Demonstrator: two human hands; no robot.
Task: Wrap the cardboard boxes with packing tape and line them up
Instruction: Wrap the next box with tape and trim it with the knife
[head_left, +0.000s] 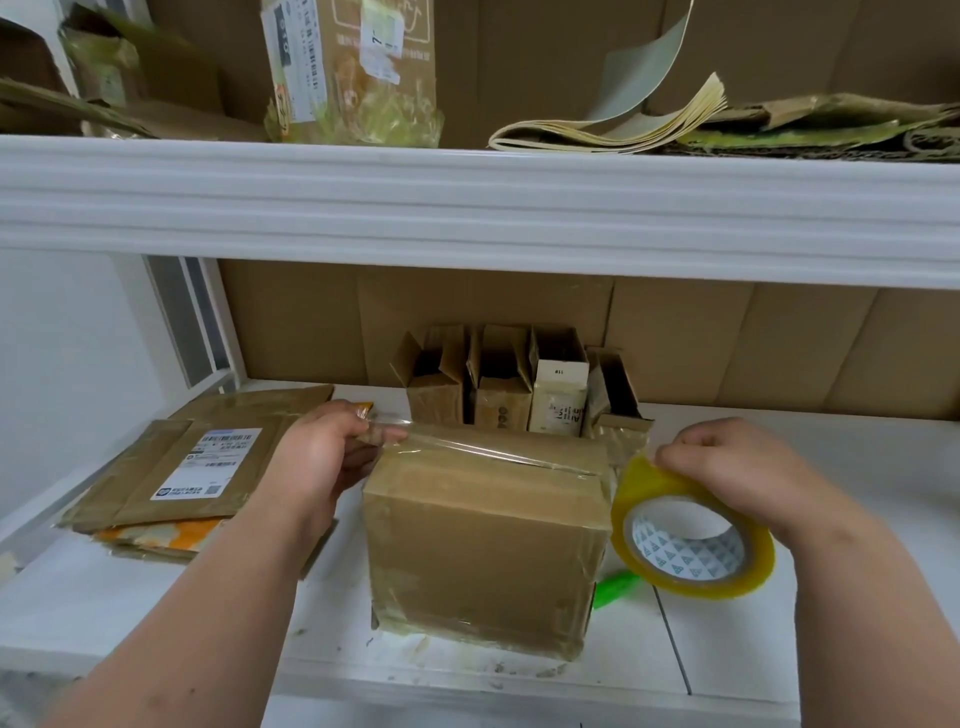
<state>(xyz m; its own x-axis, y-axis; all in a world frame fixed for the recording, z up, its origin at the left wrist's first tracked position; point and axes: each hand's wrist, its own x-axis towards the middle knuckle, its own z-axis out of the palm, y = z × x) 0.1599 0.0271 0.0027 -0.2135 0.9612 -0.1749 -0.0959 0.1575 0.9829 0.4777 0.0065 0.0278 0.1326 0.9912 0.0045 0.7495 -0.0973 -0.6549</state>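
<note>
A brown cardboard box (483, 551) wrapped in shiny clear tape stands at the front of the white lower shelf (810, 639). A strip of clear tape (467, 447) stretches across its top from left to right. My left hand (332, 452) pinches the strip's free end at the box's upper left corner. My right hand (727, 467) holds the yellowish tape roll (691, 535) by its rim, just right of the box. Several small cardboard boxes (519, 384) stand in a row behind it against the back wall.
Flattened cardboard and mailers with a shipping label (192, 467) lie stacked at the left. A green object (618, 587) lies on the shelf under the tape roll. The white upper shelf (467, 197) overhead carries cardboard and paper scraps (613, 119).
</note>
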